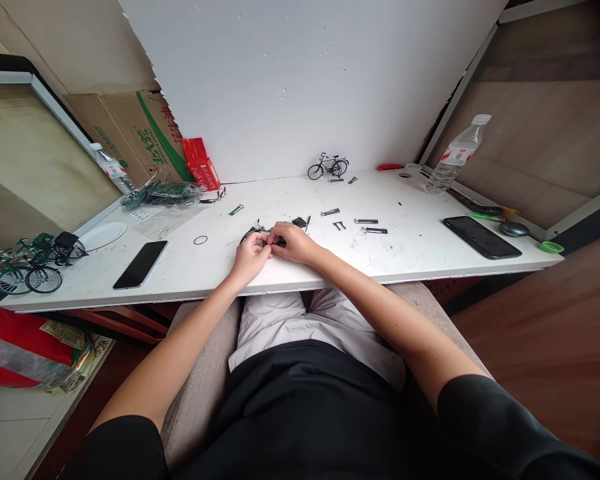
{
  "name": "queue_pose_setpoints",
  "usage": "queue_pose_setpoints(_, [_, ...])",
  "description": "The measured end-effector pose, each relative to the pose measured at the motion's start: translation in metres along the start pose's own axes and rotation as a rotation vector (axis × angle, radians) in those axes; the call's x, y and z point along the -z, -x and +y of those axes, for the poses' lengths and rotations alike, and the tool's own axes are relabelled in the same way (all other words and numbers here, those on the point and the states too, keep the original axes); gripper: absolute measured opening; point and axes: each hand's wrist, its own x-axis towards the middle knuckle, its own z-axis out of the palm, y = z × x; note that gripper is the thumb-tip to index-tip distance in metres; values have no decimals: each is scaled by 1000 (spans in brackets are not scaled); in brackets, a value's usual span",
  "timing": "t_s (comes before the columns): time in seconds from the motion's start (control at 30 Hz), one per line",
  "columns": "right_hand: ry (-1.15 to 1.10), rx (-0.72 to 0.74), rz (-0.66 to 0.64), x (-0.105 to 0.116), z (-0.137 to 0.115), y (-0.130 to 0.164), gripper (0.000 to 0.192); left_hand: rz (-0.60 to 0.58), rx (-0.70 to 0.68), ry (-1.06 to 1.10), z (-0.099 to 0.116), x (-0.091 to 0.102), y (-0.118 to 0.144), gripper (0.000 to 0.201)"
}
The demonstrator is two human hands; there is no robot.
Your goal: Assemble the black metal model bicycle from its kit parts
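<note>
1. Black metal bicycle part [253,233], small and wheel-like, sits on the white tabletop [290,267] near its front edge, pinched between both my hands.
2. I have my left hand [250,257] clenched on it, fingers curled.
3. I have my right hand [293,241] gripping its other side.
4. 2 black smartphones [140,265] flank me.

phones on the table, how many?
2: phone left of the hands, screen dark; phone at the right, near the green ring. None seems hidden.
</note>
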Motion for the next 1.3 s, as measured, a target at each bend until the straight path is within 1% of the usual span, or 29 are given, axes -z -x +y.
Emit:
queue_pose_setpoints(0.3, [4,1,-7,0,1,0,8,6,0,-21,1,0,0,22])
queue_pose_setpoints(0.47, [-9,32,10,-1,2,0,7,3,-7,-30,1,1,0,22])
queue_pose_setpoints(0.7, [3,-2,-8,1,-1,0,8,10,5,-47,-1,1,-1,21])
queue_pose_setpoints(1.1, [8,5,-9,-1,2,0,8,1,-17,-68,-8,2,-3,21])
queue_pose_setpoints(1.3, [4,14,-2,-1,3,-1,9,1,-14,-70,-8,3,-3,20])
